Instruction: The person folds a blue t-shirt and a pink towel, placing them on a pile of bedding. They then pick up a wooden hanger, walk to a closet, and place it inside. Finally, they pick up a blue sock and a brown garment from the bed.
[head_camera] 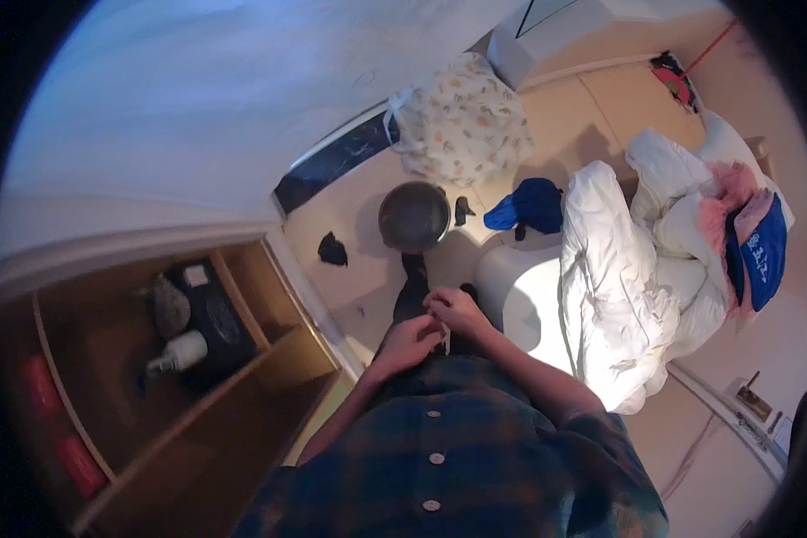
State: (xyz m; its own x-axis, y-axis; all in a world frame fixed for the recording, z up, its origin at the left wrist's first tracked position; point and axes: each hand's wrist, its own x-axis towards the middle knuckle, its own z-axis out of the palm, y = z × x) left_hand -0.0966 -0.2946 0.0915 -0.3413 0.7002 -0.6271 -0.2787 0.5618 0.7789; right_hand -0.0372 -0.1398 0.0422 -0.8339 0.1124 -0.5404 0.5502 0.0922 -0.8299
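Note:
My left hand (409, 341) and my right hand (456, 311) meet in front of my waist, their fingertips touching or nearly so. Whether something small lies between the fingers cannot be told. Beyond them a round dark basin or pan (414, 216) rests on the pale floor. Small dark cloth pieces, perhaps socks, lie on either side of it, one to the left (333, 249) and one to the right (464, 210). A blue cloth (531, 205) is crumpled farther right. A large white bag or cloth with a small print (467, 121) lies beyond the basin.
White bedding (612, 269) is heaped on a white surface at the right, with pink and blue clothes (763, 252) on it. A wooden cabinet (242, 296) stands at the left, holding a dark case (218, 319) and a white bottle (185, 351). A door handle (753, 400) shows at lower right.

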